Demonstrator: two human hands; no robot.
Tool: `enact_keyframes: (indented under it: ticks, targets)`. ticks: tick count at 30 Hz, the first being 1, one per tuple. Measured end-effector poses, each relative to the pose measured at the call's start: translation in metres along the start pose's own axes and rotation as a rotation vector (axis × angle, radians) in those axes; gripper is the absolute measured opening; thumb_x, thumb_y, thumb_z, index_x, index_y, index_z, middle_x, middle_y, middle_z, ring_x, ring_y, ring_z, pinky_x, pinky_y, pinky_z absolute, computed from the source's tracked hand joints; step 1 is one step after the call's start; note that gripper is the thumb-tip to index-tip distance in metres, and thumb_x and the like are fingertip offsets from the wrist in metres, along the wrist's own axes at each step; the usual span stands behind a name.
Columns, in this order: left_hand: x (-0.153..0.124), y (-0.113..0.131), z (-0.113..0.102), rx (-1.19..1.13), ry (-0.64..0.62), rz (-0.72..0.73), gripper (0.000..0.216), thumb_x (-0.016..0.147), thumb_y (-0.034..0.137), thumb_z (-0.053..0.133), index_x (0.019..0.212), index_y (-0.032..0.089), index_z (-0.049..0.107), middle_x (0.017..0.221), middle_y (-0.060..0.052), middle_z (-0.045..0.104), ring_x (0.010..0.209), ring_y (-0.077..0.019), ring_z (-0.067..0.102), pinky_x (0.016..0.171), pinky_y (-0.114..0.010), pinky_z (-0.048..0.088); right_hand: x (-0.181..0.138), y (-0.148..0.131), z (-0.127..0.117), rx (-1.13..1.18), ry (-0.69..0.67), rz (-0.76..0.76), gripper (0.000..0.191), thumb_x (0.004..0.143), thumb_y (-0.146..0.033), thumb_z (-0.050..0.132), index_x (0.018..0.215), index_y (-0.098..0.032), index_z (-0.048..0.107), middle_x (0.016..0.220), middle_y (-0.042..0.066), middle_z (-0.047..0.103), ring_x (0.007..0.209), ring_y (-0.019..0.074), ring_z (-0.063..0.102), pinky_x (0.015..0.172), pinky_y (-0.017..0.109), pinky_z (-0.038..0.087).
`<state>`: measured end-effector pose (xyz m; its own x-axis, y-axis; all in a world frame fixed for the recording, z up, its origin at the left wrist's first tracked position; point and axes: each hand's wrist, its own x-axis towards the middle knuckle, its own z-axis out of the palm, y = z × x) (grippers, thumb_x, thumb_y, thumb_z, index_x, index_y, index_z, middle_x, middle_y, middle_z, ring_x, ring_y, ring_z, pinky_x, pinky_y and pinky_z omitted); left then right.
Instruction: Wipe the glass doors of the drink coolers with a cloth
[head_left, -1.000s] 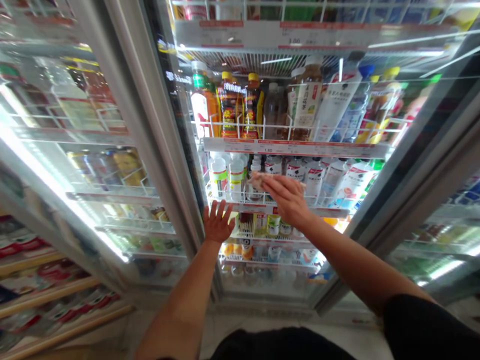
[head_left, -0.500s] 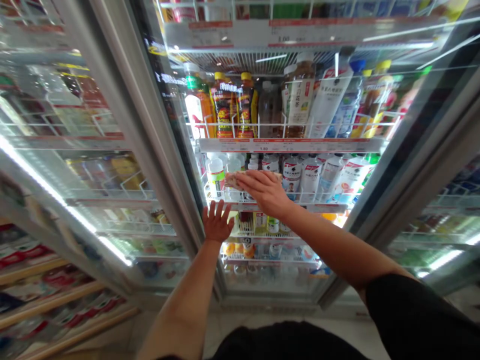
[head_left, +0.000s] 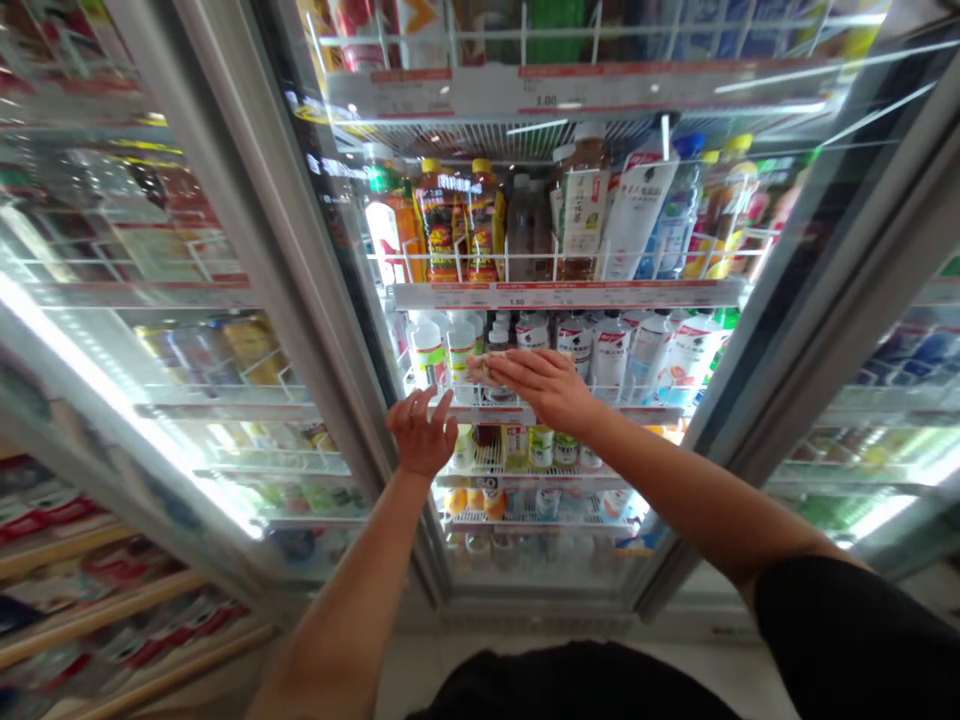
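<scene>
My right hand (head_left: 551, 388) lies flat over a folded, pale pinkish cloth (head_left: 481, 368), pressing it to the glass door (head_left: 540, 575) of a drinks fridge. Only the cloth's left end and upper edge peek out from under the fingers. Lower and to the left, my left hand (head_left: 421, 432) is raised by the door's left metal frame (head_left: 352, 400), its fingers apart and slightly bent, holding nothing. Whether its fingertips touch the glass or frame I cannot tell. Behind the glass, white-labelled bottles (head_left: 611, 355) stand on the shelf at the right hand's height.
Bottles with yellow caps (head_left: 484, 220) fill a higher shelf behind the glass. Further fridge doors flank this one, with a bright light strip (head_left: 112, 400) on the left. Wooden shelves with packaged goods (head_left: 90, 565) stand at lower left. Pale floor tiles (head_left: 442, 660) show below.
My right hand has slid to the right across the glass with the cloth. My left hand has shifted slightly left and up, its fingers bending more. The view has tilted a little.
</scene>
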<state>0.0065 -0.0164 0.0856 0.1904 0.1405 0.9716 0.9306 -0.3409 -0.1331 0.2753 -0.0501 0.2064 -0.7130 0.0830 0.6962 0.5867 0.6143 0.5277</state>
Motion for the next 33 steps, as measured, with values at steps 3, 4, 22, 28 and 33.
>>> enact_keyframes:
  ticks: [3, 4, 22, 28, 33]
  targets:
    - [0.049, 0.007, -0.001, 0.007, 0.054, -0.036, 0.052, 0.095, 0.038, 0.049, 0.146, 0.029, 0.045, 0.155, -0.007, 0.042, 0.15, -0.0255, 0.025, 0.121, -0.05, 0.017, 0.012, 0.029, -0.019, -0.061, 0.084, 0.112, 0.06, 0.099, -0.016, 0.045, 0.154, -0.034, 0.033, 0.145, -0.005, 0.056, 0.134, 0.0189, 0.05, 0.11, 0.038, 0.039]
    - [0.062, 0.011, 0.0, 0.007, 0.06, -0.038, 0.054, 0.096, 0.037, 0.047, 0.149, 0.029, 0.041, 0.158, -0.007, 0.037, 0.152, -0.0256, 0.02, 0.122, -0.051, 0.015, 0.016, 0.037, -0.024, -0.085, 0.138, 0.205, 0.063, 0.098, -0.014, 0.045, 0.155, -0.037, 0.029, 0.146, -0.006, 0.056, 0.135, 0.0203, 0.049, 0.111, 0.04, 0.038]
    - [0.08, 0.018, 0.003, -0.039, 0.005, -0.074, 0.058, 0.097, 0.035, 0.042, 0.154, 0.028, 0.031, 0.163, -0.004, 0.027, 0.154, -0.0232, 0.007, 0.126, -0.052, 0.005, 0.049, 0.032, -0.011, -0.055, 0.233, 0.323, 0.06, 0.1, -0.016, 0.037, 0.157, -0.034, 0.026, 0.153, -0.003, 0.048, 0.14, 0.0216, 0.042, 0.115, 0.043, 0.036]
    - [0.079, 0.018, 0.002, -0.057, 0.002, -0.09, 0.058, 0.097, 0.034, 0.044, 0.153, 0.026, 0.034, 0.162, -0.004, 0.028, 0.154, -0.0233, 0.008, 0.127, -0.052, 0.006, 0.064, 0.035, -0.017, -0.035, 0.185, 0.309, 0.055, 0.099, -0.015, 0.039, 0.151, -0.034, 0.04, 0.149, -0.004, 0.052, 0.139, 0.0218, 0.042, 0.114, 0.043, 0.036]
    - [0.078, 0.018, 0.002, -0.081, -0.016, -0.112, 0.056, 0.096, 0.035, 0.045, 0.151, 0.026, 0.039, 0.161, -0.004, 0.029, 0.154, -0.0227, 0.008, 0.127, -0.049, 0.003, 0.056, 0.039, -0.016, -0.079, 0.35, 0.382, 0.057, 0.1, -0.015, 0.037, 0.154, -0.035, 0.034, 0.148, -0.004, 0.053, 0.136, 0.0216, 0.045, 0.113, 0.043, 0.038]
